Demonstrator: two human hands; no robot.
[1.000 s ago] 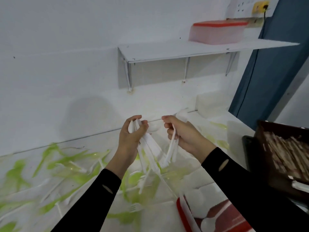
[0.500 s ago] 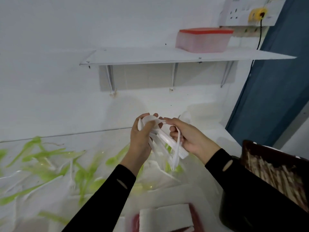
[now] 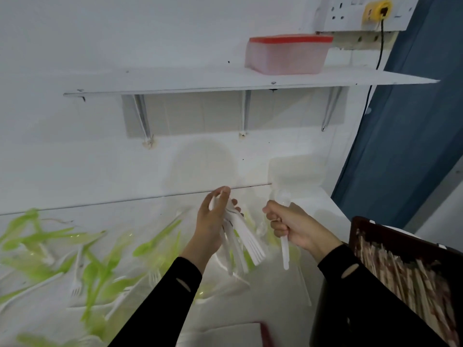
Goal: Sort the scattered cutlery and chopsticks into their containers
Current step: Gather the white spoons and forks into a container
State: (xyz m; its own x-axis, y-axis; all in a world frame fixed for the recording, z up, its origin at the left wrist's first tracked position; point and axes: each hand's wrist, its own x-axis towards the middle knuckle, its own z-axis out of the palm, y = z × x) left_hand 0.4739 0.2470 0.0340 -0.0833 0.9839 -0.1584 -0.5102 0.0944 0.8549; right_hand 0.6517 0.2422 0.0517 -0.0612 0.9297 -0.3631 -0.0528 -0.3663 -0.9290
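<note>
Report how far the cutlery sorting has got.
Done: chopsticks lie in the dark bin. In hand: the left hand holds a cutlery bundle, and the right hand grips one white piece. Left: scattered cutlery, green and white, across the table.

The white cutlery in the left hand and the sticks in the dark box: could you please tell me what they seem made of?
The white cutlery looks plastic: smooth, thin, slightly translucent. The sticks look like wood or bamboo: matt, pale tan, though blur leaves it open.
</note>
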